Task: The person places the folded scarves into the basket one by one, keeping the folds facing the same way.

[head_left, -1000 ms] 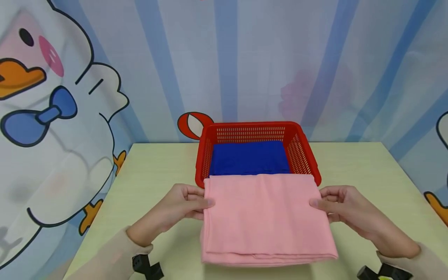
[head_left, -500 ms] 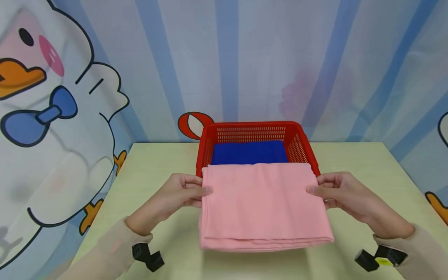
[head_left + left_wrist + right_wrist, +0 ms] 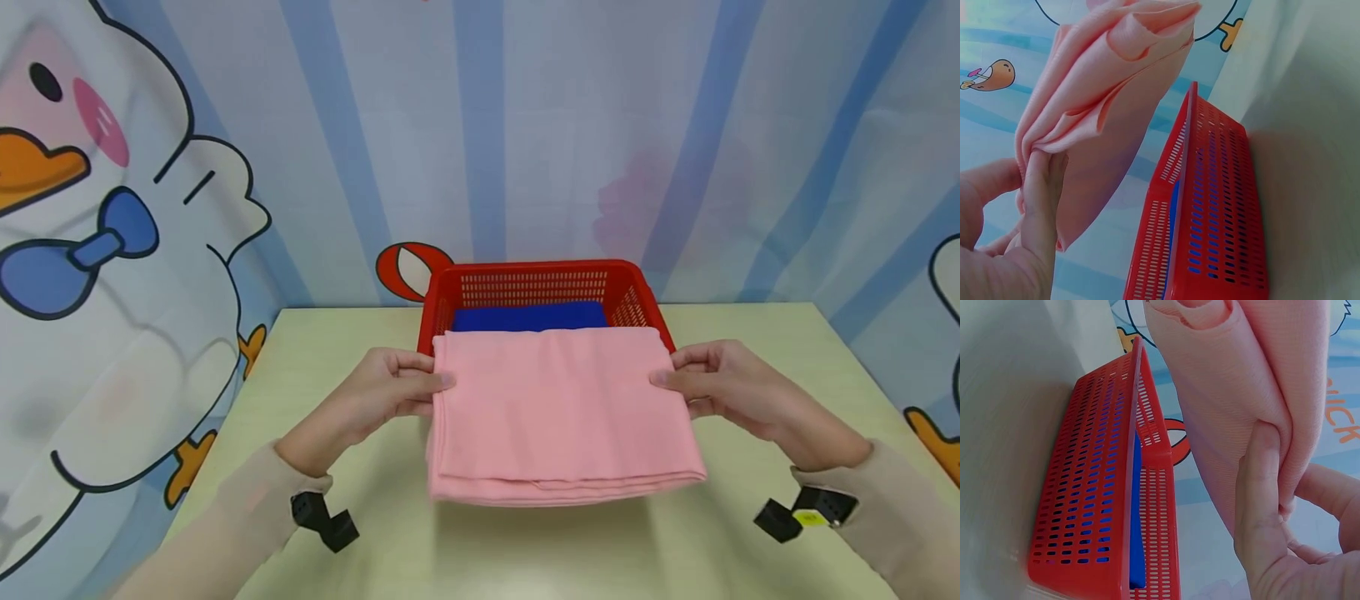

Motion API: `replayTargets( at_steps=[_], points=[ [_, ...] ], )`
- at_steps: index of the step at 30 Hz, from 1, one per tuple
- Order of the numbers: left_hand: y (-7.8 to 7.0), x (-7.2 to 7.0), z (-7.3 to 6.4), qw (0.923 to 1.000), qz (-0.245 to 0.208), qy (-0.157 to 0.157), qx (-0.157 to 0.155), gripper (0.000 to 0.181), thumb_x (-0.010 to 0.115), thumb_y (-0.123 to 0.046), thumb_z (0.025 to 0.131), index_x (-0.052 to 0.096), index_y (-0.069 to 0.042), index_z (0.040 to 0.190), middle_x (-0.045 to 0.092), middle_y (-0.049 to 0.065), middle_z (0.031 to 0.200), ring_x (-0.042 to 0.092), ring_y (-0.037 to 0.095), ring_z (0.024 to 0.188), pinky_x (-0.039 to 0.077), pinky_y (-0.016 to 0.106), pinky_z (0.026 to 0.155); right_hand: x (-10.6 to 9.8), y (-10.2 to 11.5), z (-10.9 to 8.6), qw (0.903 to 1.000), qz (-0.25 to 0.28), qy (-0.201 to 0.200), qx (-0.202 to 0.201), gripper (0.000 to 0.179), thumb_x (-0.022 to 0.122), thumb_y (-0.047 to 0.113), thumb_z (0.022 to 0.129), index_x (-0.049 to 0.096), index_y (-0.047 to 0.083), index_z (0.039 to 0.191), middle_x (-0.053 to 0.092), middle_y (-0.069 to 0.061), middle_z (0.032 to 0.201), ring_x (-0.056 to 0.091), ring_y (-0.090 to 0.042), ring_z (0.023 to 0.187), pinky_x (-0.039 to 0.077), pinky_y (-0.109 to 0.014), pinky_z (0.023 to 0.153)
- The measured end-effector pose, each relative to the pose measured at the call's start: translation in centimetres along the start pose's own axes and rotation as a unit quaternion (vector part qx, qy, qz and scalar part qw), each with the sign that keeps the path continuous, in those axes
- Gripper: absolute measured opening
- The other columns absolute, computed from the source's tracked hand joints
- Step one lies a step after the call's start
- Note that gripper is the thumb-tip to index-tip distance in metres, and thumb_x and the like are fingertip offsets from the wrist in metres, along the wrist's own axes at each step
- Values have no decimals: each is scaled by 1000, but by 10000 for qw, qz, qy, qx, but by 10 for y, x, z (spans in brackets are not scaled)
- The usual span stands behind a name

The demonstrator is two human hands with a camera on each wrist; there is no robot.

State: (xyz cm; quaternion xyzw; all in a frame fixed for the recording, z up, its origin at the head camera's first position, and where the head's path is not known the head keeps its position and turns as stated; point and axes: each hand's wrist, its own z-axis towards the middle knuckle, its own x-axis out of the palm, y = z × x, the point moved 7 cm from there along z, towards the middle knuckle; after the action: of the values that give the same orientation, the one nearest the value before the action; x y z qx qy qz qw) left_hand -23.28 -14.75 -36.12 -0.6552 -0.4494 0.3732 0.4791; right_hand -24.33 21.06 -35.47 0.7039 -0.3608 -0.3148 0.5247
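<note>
A folded pink cloth (image 3: 562, 408) hangs in the air, held level by both hands at its side edges. My left hand (image 3: 390, 387) pinches the left edge, thumb on top and fingers underneath. On the opposite edge my right hand (image 3: 720, 383) pinches it the same way. Several soft layers of the cloth (image 3: 1116, 81) show in the left wrist view. Behind and below the cloth is a red plastic basket (image 3: 540, 273) with slotted walls. A dark blue folded cloth (image 3: 532, 317) lies in the basket, its near part hidden by the pink cloth in the head view.
The basket stands near the back of a pale yellow-green table (image 3: 352, 333). A wall sheet (image 3: 555, 125) with blue stripes and cartoon ducks rises right behind the table. Black wrist devices (image 3: 326, 521) sit at both sleeves.
Both hands have carried the pink cloth forward, farther over the basket. It now covers more of the blue cloth in the head view. The grips look the same.
</note>
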Motion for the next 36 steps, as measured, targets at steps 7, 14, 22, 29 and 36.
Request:
replayTargets(
  at_steps=[7,14,22,29,36],
  points=[
    [-9,-4,10,10000,-59,-7,63,38,70,-12,95,62,10,124,71,18,108,73,23,85,58,35,81,-5,8,10,10000,-5,26,10,13,59,9,101,72,4,101,73,-9,94,72,-23,81,59,-40,79],
    [-17,-7,17,9999,-93,-25,139,38,70,-11,95,62,9,126,72,16,107,73,22,84,58,35,81,-10,13,20,10000,-12,43,46,14,59,9,101,72,4,102,73,-9,96,73,-23,81,59,-39,79],
    [-25,-12,25,9997,-61,-185,141,38,70,-11,95,62,8,127,70,17,111,73,21,86,58,35,81,-14,19,30,10000,-41,57,61,15,57,7,102,71,6,101,73,-9,94,73,-23,79,60,-37,72],
    [-30,-18,35,9993,-44,-357,100,39,70,-10,95,60,7,129,69,17,113,73,19,85,58,34,80,-19,24,39,9994,-62,-213,278,12,60,9,101,71,5,100,73,-8,94,74,-23,83,59,-36,79],
    [-33,-25,47,9985,25,-546,-38,42,71,-14,94,60,5,131,67,19,118,73,18,85,58,33,80,-26,28,54,9987,-128,-365,329,12,59,8,101,67,-1,103,73,-9,91,74,-22,80,60,-37,75]
  ],
)
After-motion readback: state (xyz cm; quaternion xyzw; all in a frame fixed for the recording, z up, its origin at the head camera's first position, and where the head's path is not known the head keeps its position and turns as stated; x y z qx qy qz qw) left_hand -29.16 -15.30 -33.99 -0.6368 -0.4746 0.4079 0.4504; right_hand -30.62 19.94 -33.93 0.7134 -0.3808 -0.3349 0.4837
